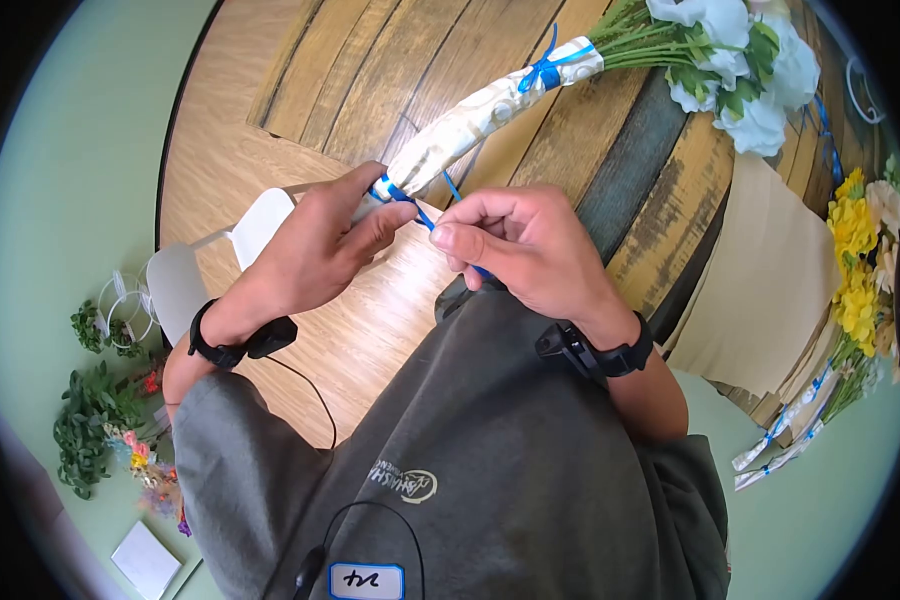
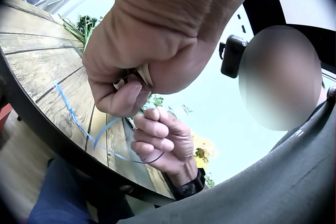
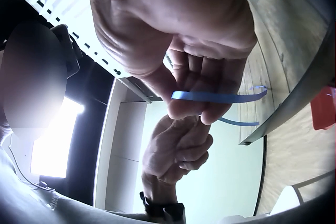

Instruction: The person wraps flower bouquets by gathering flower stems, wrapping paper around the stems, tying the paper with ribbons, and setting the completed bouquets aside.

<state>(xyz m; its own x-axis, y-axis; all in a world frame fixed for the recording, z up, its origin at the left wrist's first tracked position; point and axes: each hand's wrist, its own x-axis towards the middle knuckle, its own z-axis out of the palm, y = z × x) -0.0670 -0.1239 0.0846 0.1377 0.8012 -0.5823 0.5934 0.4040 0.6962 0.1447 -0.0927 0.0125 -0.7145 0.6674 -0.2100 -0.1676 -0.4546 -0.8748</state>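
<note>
A bouquet of pale white-blue flowers lies over the plank table, its stems wrapped in patterned white wrapping. A blue bow is tied round the wrapping near the flowers. My left hand grips the narrow lower end of the wrapping, where a second blue ribbon goes round it. With thumb and fingertips, my right hand pinches this ribbon just right of the left thumb. In the right wrist view a loose length of blue ribbon runs out past the right fingers.
Large beige paper sheets lie on the right side of the plank table. Beyond them is a bouquet with yellow flowers. A white chair stands beside the table, and leafy greenery is at far left.
</note>
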